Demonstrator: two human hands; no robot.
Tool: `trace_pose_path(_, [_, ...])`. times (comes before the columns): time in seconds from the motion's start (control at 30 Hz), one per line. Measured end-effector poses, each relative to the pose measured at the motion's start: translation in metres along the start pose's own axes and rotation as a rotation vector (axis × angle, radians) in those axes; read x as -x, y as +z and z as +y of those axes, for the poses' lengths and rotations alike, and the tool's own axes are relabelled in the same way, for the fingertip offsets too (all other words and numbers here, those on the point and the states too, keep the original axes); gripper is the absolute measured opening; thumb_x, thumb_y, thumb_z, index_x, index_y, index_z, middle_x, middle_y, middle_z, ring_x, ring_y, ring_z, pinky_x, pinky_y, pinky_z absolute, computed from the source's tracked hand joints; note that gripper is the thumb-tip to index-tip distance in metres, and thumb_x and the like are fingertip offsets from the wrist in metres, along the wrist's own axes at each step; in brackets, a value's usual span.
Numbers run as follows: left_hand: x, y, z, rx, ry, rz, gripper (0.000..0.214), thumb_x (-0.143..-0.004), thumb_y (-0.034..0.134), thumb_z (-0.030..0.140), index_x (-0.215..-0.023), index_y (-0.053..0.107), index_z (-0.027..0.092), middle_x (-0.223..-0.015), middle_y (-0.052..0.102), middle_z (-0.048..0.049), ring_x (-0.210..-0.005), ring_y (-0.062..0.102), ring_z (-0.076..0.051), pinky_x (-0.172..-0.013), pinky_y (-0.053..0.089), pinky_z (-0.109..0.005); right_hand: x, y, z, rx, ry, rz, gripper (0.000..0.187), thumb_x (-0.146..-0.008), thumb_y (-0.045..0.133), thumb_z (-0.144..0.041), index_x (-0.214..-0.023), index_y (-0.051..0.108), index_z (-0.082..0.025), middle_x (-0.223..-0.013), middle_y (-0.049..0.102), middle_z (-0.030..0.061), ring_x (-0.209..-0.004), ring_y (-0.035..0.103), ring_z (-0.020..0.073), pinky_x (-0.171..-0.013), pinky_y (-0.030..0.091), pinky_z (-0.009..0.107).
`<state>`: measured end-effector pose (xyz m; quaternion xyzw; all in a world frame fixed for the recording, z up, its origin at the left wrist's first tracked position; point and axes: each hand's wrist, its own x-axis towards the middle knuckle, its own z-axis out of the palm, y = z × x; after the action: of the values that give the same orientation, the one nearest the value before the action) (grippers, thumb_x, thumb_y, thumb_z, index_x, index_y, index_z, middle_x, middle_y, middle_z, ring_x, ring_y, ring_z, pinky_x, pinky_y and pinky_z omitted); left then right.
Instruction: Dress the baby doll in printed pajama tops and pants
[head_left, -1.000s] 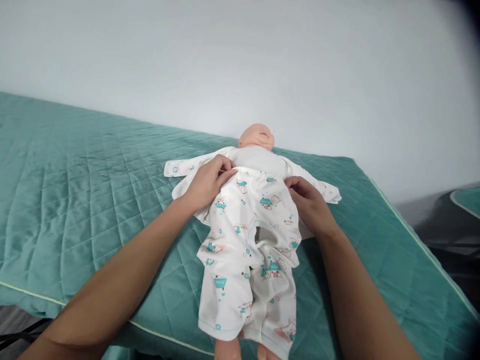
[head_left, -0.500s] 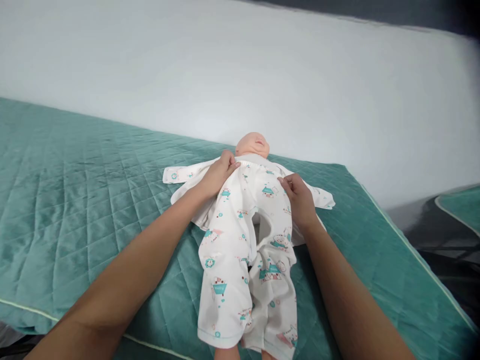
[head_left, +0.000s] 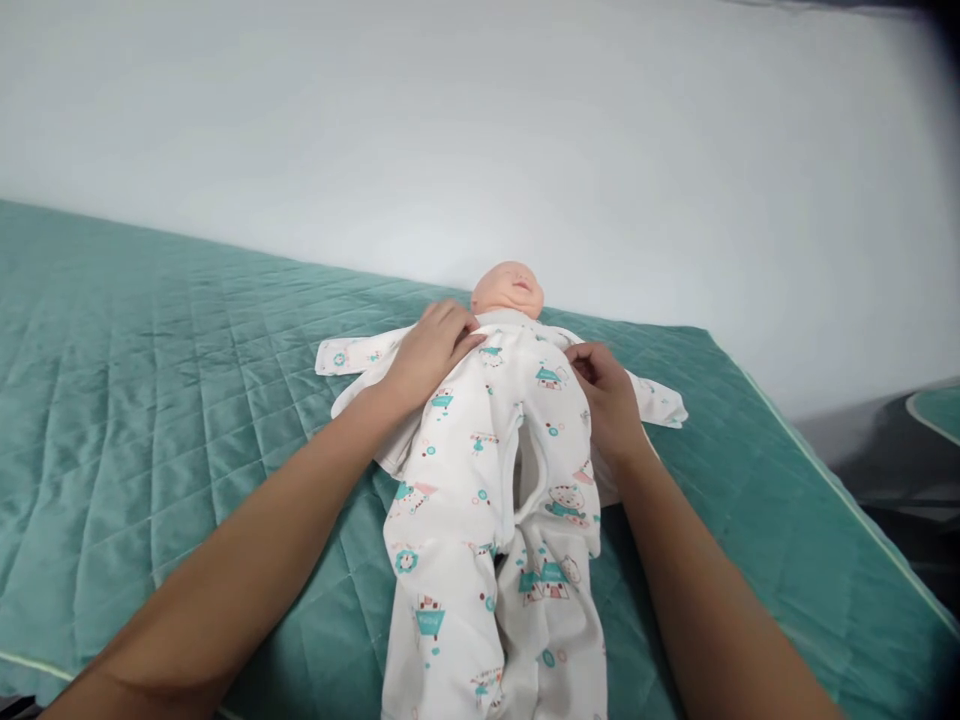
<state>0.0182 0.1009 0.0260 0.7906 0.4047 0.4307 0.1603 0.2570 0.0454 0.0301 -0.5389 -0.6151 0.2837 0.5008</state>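
Observation:
A baby doll (head_left: 508, 290) lies on its back on a teal quilted mattress (head_left: 165, 380), head toward the wall. White printed trousers (head_left: 480, 500) cover it from chest to legs, over an open white printed top (head_left: 352, 355) spread beneath it. My left hand (head_left: 427, 350) pinches the trousers' waistband at the doll's left-of-frame shoulder. My right hand (head_left: 604, 385) grips the waistband on the other side, fingers curled into the cloth. The doll's feet are out of frame.
A pale wall (head_left: 480, 130) runs right behind the mattress. The mattress edge (head_left: 825, 470) drops off at the right to a dark floor, where another teal surface (head_left: 934, 405) shows at the frame edge.
Both hands have drawn the trousers' waistband up from the doll's belly to just below its neck. The trouser legs slid up with it, and the doll's feet left the frame.

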Motion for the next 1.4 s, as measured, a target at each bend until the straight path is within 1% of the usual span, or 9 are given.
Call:
trace_pose_path(0.1, [-0.003,-0.001,-0.002,-0.019,0.059,-0.012,0.022,-0.096,0.053,0.04,-0.084,0.052,0.022,-0.109,0.065,-0.0086,-0.11,0.056,-0.027,-0.097,0.04,-0.042,-0.005,-0.002,0.003,0.129,-0.207,-0.047,0.013,-0.084,0.062,-0.036,-0.08,0.057,-0.025,-0.11,0.062,0.0042,-0.105,0.056,0.0216,-0.095,0.044,0.037])
trace_pose_path(0.23, [-0.007,-0.005,0.001,0.026,-0.112,-0.107,0.02,-0.097,0.049,0.038,-0.085,0.05,0.022,-0.1,0.067,-0.0058,-0.095,0.06,-0.024,-0.087,0.042,-0.039,-0.013,-0.004,0.006,0.233,-0.261,-0.147,0.018,-0.091,0.054,-0.038,-0.08,0.058,-0.025,-0.126,0.058,0.0072,-0.12,0.054,0.0242,-0.104,0.04,0.041])
trace_pose_path(0.37, [-0.017,-0.007,0.0,-0.031,-0.229,-0.125,0.018,-0.097,0.046,0.035,-0.086,0.05,0.022,-0.092,0.066,-0.0042,-0.085,0.057,-0.022,-0.079,0.041,-0.035,-0.025,-0.004,0.004,0.39,-0.199,-0.102,0.026,-0.095,0.046,-0.044,-0.084,0.06,-0.024,-0.115,0.066,0.0069,-0.11,0.059,0.0255,-0.096,0.042,0.04])
trace_pose_path(0.5, [-0.032,0.0,-0.01,-0.12,-0.317,-0.091,0.014,-0.093,0.05,0.03,-0.083,0.05,0.021,-0.086,0.064,-0.0044,-0.08,0.056,-0.021,-0.077,0.042,-0.034,-0.042,-0.001,0.006,0.561,-0.038,0.025,0.032,-0.093,0.047,-0.048,-0.075,0.057,-0.023,-0.083,0.067,0.004,-0.081,0.058,0.0232,-0.08,0.042,0.038])
trace_pose_path(0.63, [-0.037,0.008,-0.018,-0.123,-0.381,-0.044,0.01,-0.09,0.055,0.028,-0.084,0.054,0.021,-0.083,0.065,-0.0042,-0.078,0.058,-0.021,-0.079,0.045,-0.036,-0.051,0.003,0.016,0.493,-0.006,0.09,0.029,-0.088,0.056,-0.045,-0.071,0.056,-0.023,-0.076,0.066,0.0029,-0.074,0.057,0.0209,-0.075,0.043,0.036])
trace_pose_path(0.73, [-0.033,0.009,-0.02,0.014,-0.291,-0.026,0.014,-0.088,0.057,0.024,-0.101,0.061,0.02,-0.095,0.07,-0.0039,-0.087,0.063,-0.019,-0.085,0.048,-0.034,-0.046,0.003,0.022,0.316,-0.072,0.081,0.018,-0.086,0.06,-0.04,-0.091,0.065,-0.023,-0.097,0.071,0.0046,-0.083,0.062,0.021,-0.08,0.047,0.037])
trace_pose_path(0.97, [-0.008,-0.002,-0.016,0.029,-0.01,-0.132,0.038,-0.095,0.046,0.024,-0.124,0.069,0.026,-0.127,0.068,-0.0074,-0.118,0.061,-0.022,-0.107,0.043,-0.04,-0.025,-0.004,0.02,0.273,-0.379,-0.148,0.037,-0.096,0.049,-0.039,-0.126,0.067,-0.028,-0.127,0.068,0.0064,-0.122,0.056,0.0266,-0.108,0.041,0.047])
trace_pose_path(1.2, [0.03,-0.002,-0.016,-0.103,-0.003,-0.006,0.043,-0.096,0.045,0.029,-0.136,0.061,0.025,-0.141,0.059,-0.0079,-0.132,0.052,-0.024,-0.116,0.037,-0.041,0.005,-0.005,0.024,0.224,-0.296,-0.01,0.034,-0.095,0.045,-0.035,-0.118,0.069,-0.027,-0.134,0.063,0.0062,-0.128,0.054,0.0237,-0.114,0.038,0.049])
trace_pose_path(1.4, [0.057,-0.007,-0.016,-0.238,0.012,-0.059,0.049,-0.097,0.045,0.032,-0.144,0.052,0.019,-0.154,0.047,-0.012,-0.143,0.041,-0.026,-0.122,0.029,-0.043,0.038,-0.007,0.016,0.284,-0.033,0.186,0.024,-0.083,0.054,-0.027,-0.099,0.07,-0.021,-0.104,0.072,0.01,-0.093,0.065,0.0242,-0.085,0.053,0.042])
